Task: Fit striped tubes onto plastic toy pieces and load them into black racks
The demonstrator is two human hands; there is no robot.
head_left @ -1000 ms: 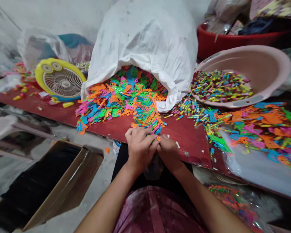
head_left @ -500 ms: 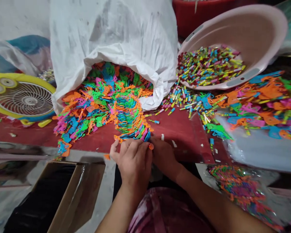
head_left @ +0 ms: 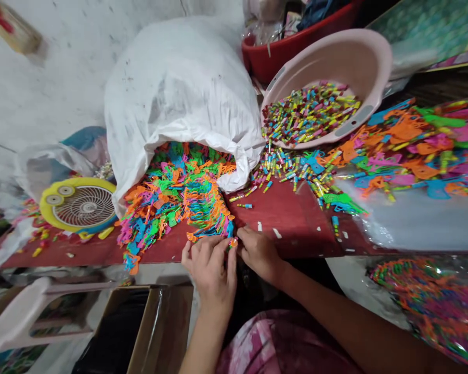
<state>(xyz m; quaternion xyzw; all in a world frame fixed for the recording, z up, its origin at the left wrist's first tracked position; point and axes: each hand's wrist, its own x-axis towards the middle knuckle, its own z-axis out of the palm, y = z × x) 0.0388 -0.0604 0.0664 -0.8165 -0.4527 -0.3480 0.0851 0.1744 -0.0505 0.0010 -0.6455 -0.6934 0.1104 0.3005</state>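
Small flat plastic pieces in bright colours, resembling toy guns, are lined up in a dense row (head_left: 206, 208) on the red tabletop (head_left: 296, 223). At the row's near end, my left hand (head_left: 213, 270) curls its fingers around the closest pieces. An orange tip shows beside its index finger. My right hand (head_left: 260, 254) is just to the right, fingers bent and thumb side toward the row; whatever it pinches is hidden. Behind the row, loose plastic pieces (head_left: 152, 213) spill from a white sack (head_left: 179, 88).
A tilted pink basin (head_left: 368, 62) contains short striped tubes (head_left: 312, 111), with more scattered below. Plastic pieces with tubes (head_left: 413, 140) lie on clear bags (head_left: 405, 218) at right. A yellow fan (head_left: 83, 205) stands left. Below are a cardboard box (head_left: 167, 327) and a pale stool (head_left: 19, 317).
The view has tilted up and shifted left, showing more wall and the stool. My right hand has come apart from my left, leaving a small gap at the row's end.
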